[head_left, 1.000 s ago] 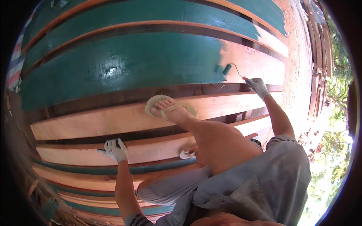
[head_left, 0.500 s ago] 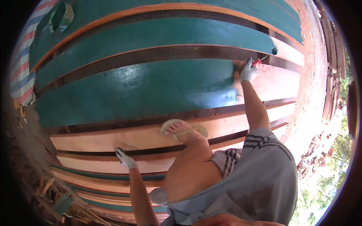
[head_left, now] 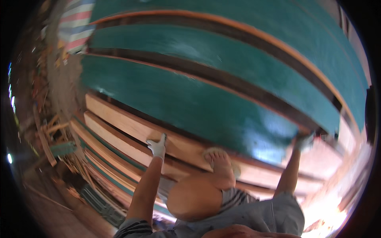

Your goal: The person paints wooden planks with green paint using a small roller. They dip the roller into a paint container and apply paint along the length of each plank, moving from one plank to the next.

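In a white glove with dark fingertips, my left hand (head_left: 157,146) rests on the near edge of a bare wooden board (head_left: 115,115), its thumb and finger spread. My right hand (head_left: 304,142), also gloved and smeared by motion, is closed round the red handle of a paint roller (head_left: 324,137). The roller's dark head is beyond the hand, near the right end of a green-painted board (head_left: 289,101). Beside that hand lies a wide board (head_left: 190,105), wet and shiny green except for its pale right end.
My sandalled foot (head_left: 218,158) stands on the bare board between my hands. More bare and green-edged boards (head_left: 107,144) lie on the near left. A striped sheet (head_left: 77,23) hangs at the far left, with scrap wood (head_left: 55,127) on the ground below. Dark gaps separate the boards.
The view has swung to the left. My left hand has moved forward onto the first bare board and its fingers have spread. The right hand still grips the roller.
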Tool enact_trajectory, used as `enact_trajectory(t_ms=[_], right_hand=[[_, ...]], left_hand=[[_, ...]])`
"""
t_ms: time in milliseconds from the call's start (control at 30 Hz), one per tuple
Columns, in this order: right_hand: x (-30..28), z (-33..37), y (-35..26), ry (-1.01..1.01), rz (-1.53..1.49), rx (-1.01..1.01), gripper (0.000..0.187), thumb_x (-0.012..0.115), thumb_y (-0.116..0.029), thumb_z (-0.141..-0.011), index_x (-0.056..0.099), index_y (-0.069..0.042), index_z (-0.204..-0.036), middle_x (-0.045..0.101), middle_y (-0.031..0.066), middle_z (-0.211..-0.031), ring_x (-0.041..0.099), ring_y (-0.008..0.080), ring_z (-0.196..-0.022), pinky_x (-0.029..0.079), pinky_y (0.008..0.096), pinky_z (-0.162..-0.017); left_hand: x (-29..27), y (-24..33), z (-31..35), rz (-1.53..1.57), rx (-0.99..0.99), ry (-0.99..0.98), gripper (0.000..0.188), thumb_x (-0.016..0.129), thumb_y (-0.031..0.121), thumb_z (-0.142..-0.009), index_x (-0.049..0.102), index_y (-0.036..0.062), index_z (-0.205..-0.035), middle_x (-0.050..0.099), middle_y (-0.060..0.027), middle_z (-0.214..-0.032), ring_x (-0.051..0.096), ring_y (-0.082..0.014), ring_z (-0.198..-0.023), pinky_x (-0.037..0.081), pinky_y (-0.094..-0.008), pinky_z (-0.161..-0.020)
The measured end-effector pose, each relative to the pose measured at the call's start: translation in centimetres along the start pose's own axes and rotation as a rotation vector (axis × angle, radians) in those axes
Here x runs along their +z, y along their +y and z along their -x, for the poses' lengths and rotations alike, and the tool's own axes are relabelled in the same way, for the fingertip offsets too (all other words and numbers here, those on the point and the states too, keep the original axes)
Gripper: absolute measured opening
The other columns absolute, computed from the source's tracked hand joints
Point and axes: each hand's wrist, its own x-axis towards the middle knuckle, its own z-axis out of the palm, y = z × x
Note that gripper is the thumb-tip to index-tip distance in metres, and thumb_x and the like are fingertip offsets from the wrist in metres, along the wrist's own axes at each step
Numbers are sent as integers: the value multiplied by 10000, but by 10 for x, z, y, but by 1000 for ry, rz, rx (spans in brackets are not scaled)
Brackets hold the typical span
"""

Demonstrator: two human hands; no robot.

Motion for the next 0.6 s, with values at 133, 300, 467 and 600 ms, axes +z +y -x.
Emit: enact_trajectory(t_ms=[133,300,467,600], right_hand=[[5,-4,-72,66,-255,701,593,678,-558,-1032,751,17,-906,713,81,-773,592,192,-643,513,420,-585],[20,-23,-14,199,-467,452,623,675,-537,-1048,775,77,-1076,771,153,-882,681,253,-744,556,436,-657],[34,-41,-130,65,-735,369,405,710,-281,-1080,701,14,-1358,631,3,-903,563,115,-771,499,292,-682],[67,-56,-346,-214,-931,334,573,700,-248,-1077,511,-66,-1586,610,-37,-925,493,52,-763,399,259,-644]], left_hand=[[-31,10,29,-215,-63,78,1427,805,764,-785,20,41,-1732,-6,-327,-1779,65,-442,-1665,80,-553,-1340],[-19,7,-50,-40,60,394,917,545,617,-1047,240,71,-1718,134,-204,-1808,95,-444,-1660,76,-567,-1337],[-35,54,-87,-51,-66,574,883,554,565,-1039,279,30,-1685,214,-214,-1782,152,-461,-1640,79,-664,-1306],[-13,55,-101,-6,21,754,853,637,472,-1003,336,-26,-1626,318,-261,-1707,200,-457,-1619,91,-660,-1308]])
